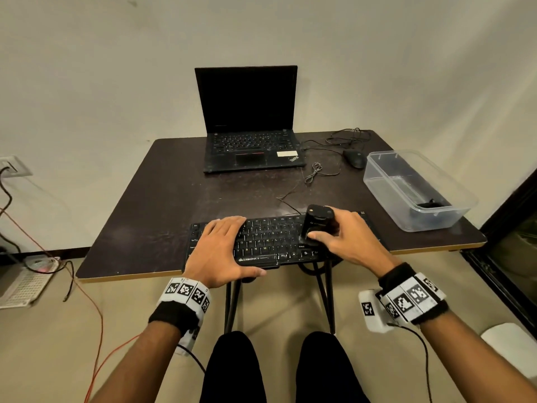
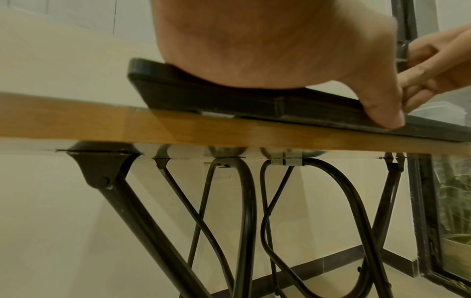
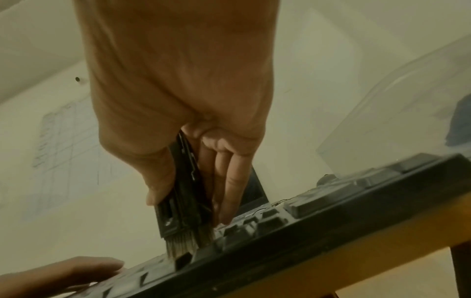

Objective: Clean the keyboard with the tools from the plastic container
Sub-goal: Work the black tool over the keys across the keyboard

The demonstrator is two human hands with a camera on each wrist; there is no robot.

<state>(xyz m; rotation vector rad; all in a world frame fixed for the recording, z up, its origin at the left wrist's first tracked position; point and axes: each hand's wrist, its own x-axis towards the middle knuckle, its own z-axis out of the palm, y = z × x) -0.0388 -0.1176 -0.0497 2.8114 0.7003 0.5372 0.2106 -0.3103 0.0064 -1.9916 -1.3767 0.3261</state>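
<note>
**Brush on the keys, left hand flat on the keyboard**

Your black keyboard (image 1: 270, 242) lies at the near edge of the bench (image 1: 162, 199), its front lip slightly overhanging. Your right hand (image 1: 348, 237) holds a black brush (image 1: 315, 225) upright over the right half of the keys, thumb on one flat face and fingers (image 3: 229, 181) wrapped down the other. Your left hand (image 1: 218, 248) lies flat on the left half, fingers straight and spread, holding nothing.

The head view shows only the brush's blocky black handle. The right wrist view shows what that hides: a short tuft of pale bristles (image 3: 181, 245) splaying against the keycaps, and a flat, rectangular ferrule above it. The left wrist view, from below the edge, shows your left thumb (image 2: 382, 113) pressed against the keyboard's front side, the bench's tan wooden edge band (image 2: 102, 123), and bent black tube legs (image 2: 244, 221) underneath.

The bench top is dark and scuffed, matte with dusty patches. To the right stands a clear plastic container (image 1: 386, 181), rectangular with rounded corners, holding a small dark object (image 1: 430, 203) at its near end; what it is cannot be told. Behind are an open black laptop (image 1: 250, 120) with a dark screen, a black mouse (image 1: 354, 158) and loose thin cables (image 1: 316, 170).
</note>
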